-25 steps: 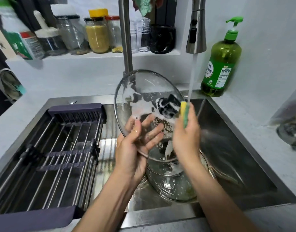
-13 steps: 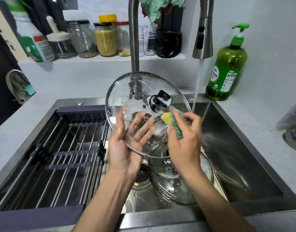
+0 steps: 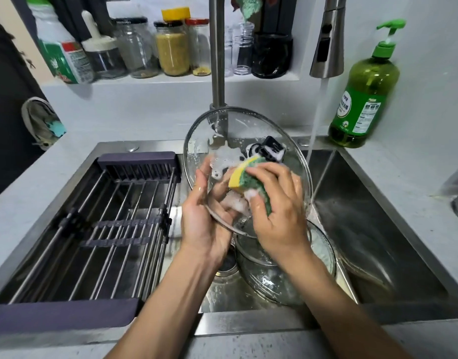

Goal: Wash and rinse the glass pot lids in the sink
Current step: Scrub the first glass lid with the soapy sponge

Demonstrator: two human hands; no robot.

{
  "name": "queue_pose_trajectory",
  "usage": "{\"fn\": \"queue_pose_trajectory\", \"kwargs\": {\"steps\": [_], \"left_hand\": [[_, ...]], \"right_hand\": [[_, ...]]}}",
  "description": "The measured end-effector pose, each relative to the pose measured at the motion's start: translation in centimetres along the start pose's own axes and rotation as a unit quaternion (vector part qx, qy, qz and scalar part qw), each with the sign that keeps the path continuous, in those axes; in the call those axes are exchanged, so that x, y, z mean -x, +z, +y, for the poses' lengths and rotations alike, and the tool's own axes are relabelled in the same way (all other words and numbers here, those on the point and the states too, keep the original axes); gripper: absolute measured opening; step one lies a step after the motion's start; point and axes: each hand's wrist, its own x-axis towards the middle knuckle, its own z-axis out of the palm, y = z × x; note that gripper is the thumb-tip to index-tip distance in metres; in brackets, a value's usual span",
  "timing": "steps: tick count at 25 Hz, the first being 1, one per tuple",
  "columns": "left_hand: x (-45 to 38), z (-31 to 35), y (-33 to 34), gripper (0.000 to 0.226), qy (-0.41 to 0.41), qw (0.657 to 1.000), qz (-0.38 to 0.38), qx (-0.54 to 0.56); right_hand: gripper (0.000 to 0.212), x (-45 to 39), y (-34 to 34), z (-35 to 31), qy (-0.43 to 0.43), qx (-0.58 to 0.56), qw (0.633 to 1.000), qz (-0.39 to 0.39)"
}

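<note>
- Hands work just above the sink: the left hand point(image 3: 204, 224) cups the lower rim of the glass lid point(image 3: 222, 130) from behind, fingers spread flat against the glass, while the right hand point(image 3: 277, 213) grips the sponge point(image 3: 251, 177) and presses it on the soapy near face.
- Scrubbing looks best done in firm circles out to the rim and round the black knob point(image 3: 270, 150), with the left hand keeping the wet glass steady, since suds make it likely to slip.
- Second lid point(image 3: 318, 255) lies below in the steel sink point(image 3: 378, 229), beside the drying rack point(image 3: 106, 216).
- Water runs from the faucet head point(image 3: 327, 53) just right of the held lid, ready for rinsing.
- Soap bottle point(image 3: 362, 99) and shelf jars point(image 3: 172, 47) stand behind.
</note>
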Motion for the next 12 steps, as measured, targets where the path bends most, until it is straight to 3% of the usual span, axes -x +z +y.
{"fn": "queue_pose_trajectory", "kwargs": {"steps": [2,6,8,12], "left_hand": [[-0.1,0.0,-0.1,0.049,0.000,1.000,-0.006,0.011],[0.0,0.0,-0.4,0.048,0.005,1.000,-0.011,0.009],[-0.1,0.2,-0.6,0.052,0.011,1.000,0.009,0.005],[-0.2,0.6,-0.6,0.047,0.022,1.000,0.015,0.000]], "right_hand": [[0.037,0.5,-0.1,0.1,-0.059,0.001,0.998,-0.022],[0.033,0.5,-0.2,0.8,0.014,-0.030,0.999,-0.002],[0.033,0.7,-0.3,0.8,-0.042,-0.040,0.998,-0.039],[0.021,0.1,-0.7,1.6,0.049,-0.093,0.994,-0.011]]}}
